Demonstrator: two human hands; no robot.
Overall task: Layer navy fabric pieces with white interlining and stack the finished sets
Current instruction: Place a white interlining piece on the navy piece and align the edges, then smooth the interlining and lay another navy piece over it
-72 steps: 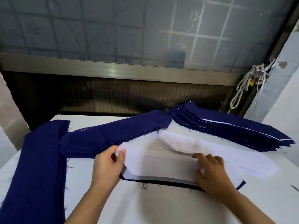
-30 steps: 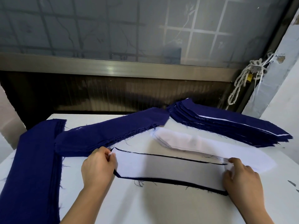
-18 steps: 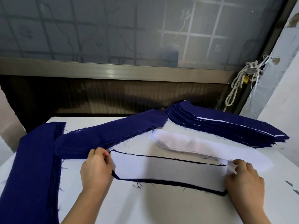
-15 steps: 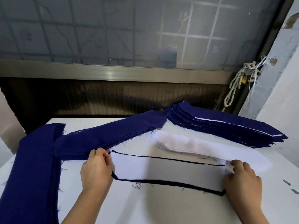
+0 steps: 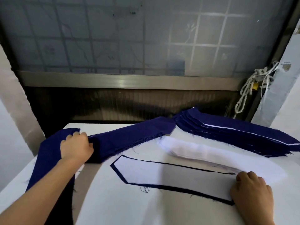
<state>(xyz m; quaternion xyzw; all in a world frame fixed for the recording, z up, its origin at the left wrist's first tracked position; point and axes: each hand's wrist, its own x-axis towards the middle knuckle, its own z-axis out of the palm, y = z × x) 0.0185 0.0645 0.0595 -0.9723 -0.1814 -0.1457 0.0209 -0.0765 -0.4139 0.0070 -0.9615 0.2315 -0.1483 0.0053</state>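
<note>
White table (image 5: 146,210), frosted window (image 5: 113,38); left fingers (image 5: 79,136) grip navy fabric (image 5: 125,138), right fingers (image 5: 248,175) pinch interlining (image 5: 178,177).

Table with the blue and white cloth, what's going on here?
A person is layering cloth pieces on a table. One set, white lining on a navy piece, lies flat in front; the right hand rests on its right end, fingers curled. The left hand grips the end of the navy pile, likely for the next piece. A lining stack lies just behind the set, and the finished stack sits at the far right.
</note>
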